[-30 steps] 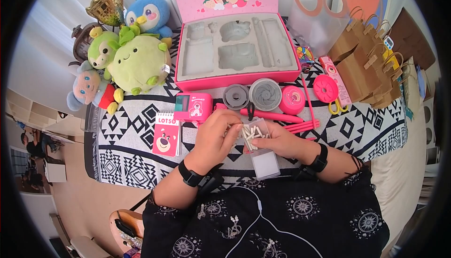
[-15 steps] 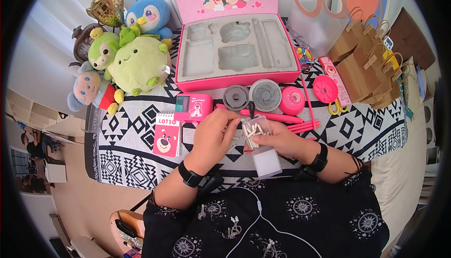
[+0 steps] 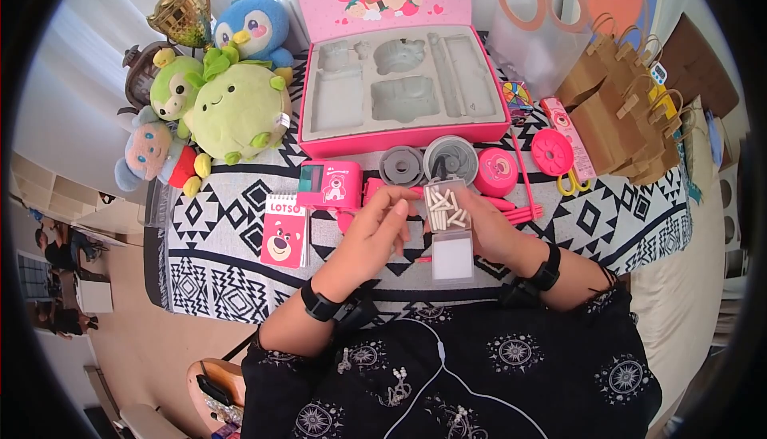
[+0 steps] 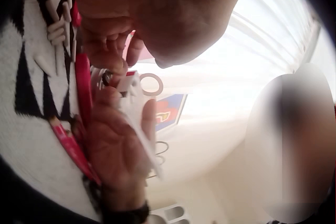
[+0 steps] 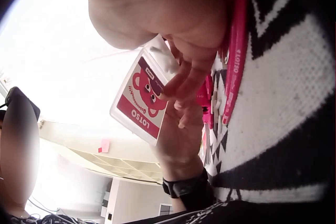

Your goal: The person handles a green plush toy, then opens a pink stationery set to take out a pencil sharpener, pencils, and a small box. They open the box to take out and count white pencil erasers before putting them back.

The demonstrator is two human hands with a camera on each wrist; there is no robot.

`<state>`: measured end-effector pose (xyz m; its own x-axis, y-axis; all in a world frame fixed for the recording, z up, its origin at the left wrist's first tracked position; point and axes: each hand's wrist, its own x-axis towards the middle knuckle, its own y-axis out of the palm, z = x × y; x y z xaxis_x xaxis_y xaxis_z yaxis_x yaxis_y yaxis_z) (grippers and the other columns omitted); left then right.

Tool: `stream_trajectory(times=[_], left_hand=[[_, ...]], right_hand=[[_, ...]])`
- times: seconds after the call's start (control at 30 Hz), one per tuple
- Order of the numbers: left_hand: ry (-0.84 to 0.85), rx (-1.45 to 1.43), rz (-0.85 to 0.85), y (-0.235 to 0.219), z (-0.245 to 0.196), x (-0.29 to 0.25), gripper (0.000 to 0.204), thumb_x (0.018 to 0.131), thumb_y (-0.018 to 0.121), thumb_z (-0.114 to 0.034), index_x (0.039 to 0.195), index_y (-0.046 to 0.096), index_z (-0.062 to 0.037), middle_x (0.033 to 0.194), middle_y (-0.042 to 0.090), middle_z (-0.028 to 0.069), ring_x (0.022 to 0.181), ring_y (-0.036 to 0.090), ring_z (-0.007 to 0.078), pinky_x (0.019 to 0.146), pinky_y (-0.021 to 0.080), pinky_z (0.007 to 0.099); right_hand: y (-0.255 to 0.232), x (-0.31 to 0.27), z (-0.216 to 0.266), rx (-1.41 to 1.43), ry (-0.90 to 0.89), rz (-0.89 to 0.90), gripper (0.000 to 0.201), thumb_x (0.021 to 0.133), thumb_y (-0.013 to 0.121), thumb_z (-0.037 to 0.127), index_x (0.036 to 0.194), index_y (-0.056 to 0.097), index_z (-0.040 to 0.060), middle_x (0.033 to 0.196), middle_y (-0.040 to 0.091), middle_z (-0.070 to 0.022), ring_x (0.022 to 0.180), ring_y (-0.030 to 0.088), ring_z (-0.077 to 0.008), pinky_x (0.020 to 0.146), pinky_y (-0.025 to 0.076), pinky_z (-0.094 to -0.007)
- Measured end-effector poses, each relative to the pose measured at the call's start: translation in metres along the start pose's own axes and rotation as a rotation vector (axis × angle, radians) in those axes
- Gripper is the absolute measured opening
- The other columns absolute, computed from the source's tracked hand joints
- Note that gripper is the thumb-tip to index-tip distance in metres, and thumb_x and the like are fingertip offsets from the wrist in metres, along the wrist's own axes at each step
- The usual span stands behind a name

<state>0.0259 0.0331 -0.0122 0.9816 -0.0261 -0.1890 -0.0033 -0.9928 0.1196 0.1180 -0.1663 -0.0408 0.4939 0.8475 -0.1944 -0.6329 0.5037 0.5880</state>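
Note:
My right hand (image 3: pixel 497 227) holds a small clear plastic case (image 3: pixel 452 257) with its hinged lid folded open toward me. Short white sticks (image 3: pixel 445 209) lie jumbled in the case's far half. A pink bear label (image 5: pixel 148 94) marked LOTSO shows on the lid's underside in the right wrist view. Just left of the case is my left hand (image 3: pixel 374 227), its fingers loosely bent and the thumb apart from them. Several loose white sticks (image 4: pixel 59 32) rest on the patterned cloth in the left wrist view, below that hand.
A pink gift box (image 3: pixel 403 139) with a moulded grey tray stands behind. Nearer are a pink sharpener (image 3: pixel 329 185), a LOTSO notepad (image 3: pixel 284 235), grey round parts (image 3: pixel 450 161) and pink rods (image 3: pixel 519 214). Plush toys (image 3: pixel 240 111) sit left; paper bags (image 3: pixel 627 111) and yellow-handled scissors (image 3: pixel 572 183) lie right.
The case has moved away from me, slightly right, and turned straighter. My right thumb has left the sticks in it. My left fingers, earlier close together at the case's edge, have spread apart.

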Motion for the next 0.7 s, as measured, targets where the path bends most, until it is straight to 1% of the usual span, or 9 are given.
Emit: stream_trajectory(times=[0.07,0.13,0.2,0.27,0.33,0.47,0.53,0.63,0.7], left_hand=[[-0.026,-0.197,0.07,0.0,0.006,0.004,0.039,0.105,0.04,-0.032,0.128,0.049,-0.0013,0.111,0.057,0.0115,0.089,0.06,0.0172,0.078,0.053,0.0312],[-0.054,-0.393,0.14,-0.001,0.01,0.008,0.05,0.106,0.035,-0.041,0.132,0.046,0.0002,0.114,0.058,0.0132,0.097,0.061,0.0192,0.085,0.053,0.0342],[-0.146,-0.484,0.207,-0.003,0.01,0.01,0.06,0.105,0.03,-0.048,0.136,0.043,0.0026,0.124,0.056,0.0163,0.111,0.058,0.0233,0.098,0.048,0.0378],[-0.182,-0.547,0.28,-0.004,0.01,0.011,0.062,0.105,0.028,-0.048,0.136,0.041,0.0033,0.128,0.054,0.0169,0.116,0.056,0.0249,0.101,0.045,0.0392],[-0.218,-0.609,0.354,-0.003,0.01,0.011,0.063,0.105,0.026,-0.049,0.137,0.04,0.0039,0.132,0.052,0.0175,0.122,0.053,0.0265,0.105,0.042,0.0406],[-0.247,-0.756,0.35,-0.001,0.016,0.013,0.058,0.106,0.024,-0.045,0.136,0.042,0.0017,0.132,0.054,0.0156,0.122,0.054,0.0256,0.105,0.042,0.0385],[-0.247,-0.782,0.324,0.0,0.018,0.014,0.057,0.106,0.024,-0.043,0.137,0.042,0.0013,0.134,0.053,0.0156,0.123,0.054,0.0256,0.105,0.043,0.0382],[-0.273,-0.821,0.221,0.001,0.019,0.014,0.054,0.107,0.024,-0.041,0.138,0.04,0.0006,0.134,0.053,0.0153,0.124,0.053,0.0259,0.106,0.043,0.0386],[-0.282,-0.808,0.177,-0.002,0.025,0.015,0.052,0.107,0.024,-0.039,0.138,0.04,-0.0005,0.135,0.052,0.0147,0.124,0.053,0.0266,0.106,0.043,0.0397]], right_hand=[[0.004,0.002,0.003,0.047,-0.02,0.004,0.048,0.107,0.028,0.042,0.136,0.045,0.0074,0.118,0.062,-0.0103,0.103,0.063,-0.0164,0.092,0.052,-0.0344],[0.015,0.0,0.011,0.054,0.038,-0.041,0.061,0.105,0.019,0.05,0.142,0.04,0.0069,0.131,0.056,-0.0099,0.117,0.058,-0.0218,0.099,0.048,-0.0396],[0.013,-0.001,0.014,0.012,0.03,-0.021,0.059,0.105,0.022,0.048,0.143,0.039,0.0065,0.134,0.054,-0.0107,0.12,0.056,-0.0224,0.101,0.047,-0.0406],[0.011,-0.002,0.012,-0.03,0.023,0.001,0.057,0.106,0.025,0.046,0.145,0.037,0.0061,0.137,0.051,-0.0115,0.124,0.054,-0.0229,0.103,0.046,-0.0416],[0.01,-0.002,0.005,-0.292,-0.133,-0.041,0.046,0.106,0.039,0.033,0.141,0.039,0.0034,0.123,0.057,-0.0088,0.105,0.059,-0.0158,0.089,0.049,-0.032],[0.024,-0.006,0.009,-0.469,-0.192,-0.077,0.047,0.101,0.053,0.023,0.14,0.04,0.0001,0.123,0.055,-0.0092,0.104,0.058,-0.0143,0.088,0.048,-0.0291],[0.021,-0.002,0.004,-0.739,-0.356,-0.121,0.052,0.095,0.064,0.022,0.137,0.044,-0.0018,0.116,0.053,-0.0093,0.095,0.057,-0.0134,0.081,0.049,-0.0272],[0.035,-0.009,0.019,-1.011,-0.313,-0.149,0.056,0.09,0.069,0.025,0.135,0.048,-0.0024,0.107,0.05,-0.0095,0.085,0.055,-0.0141,0.073,0.048,-0.0275],[0.04,-0.01,0.02,-1.024,-0.314,-0.16,0.056,0.09,0.07,0.025,0.134,0.049,-0.0027,0.104,0.05,-0.0096,0.082,0.054,-0.0148,0.071,0.048,-0.0285]])
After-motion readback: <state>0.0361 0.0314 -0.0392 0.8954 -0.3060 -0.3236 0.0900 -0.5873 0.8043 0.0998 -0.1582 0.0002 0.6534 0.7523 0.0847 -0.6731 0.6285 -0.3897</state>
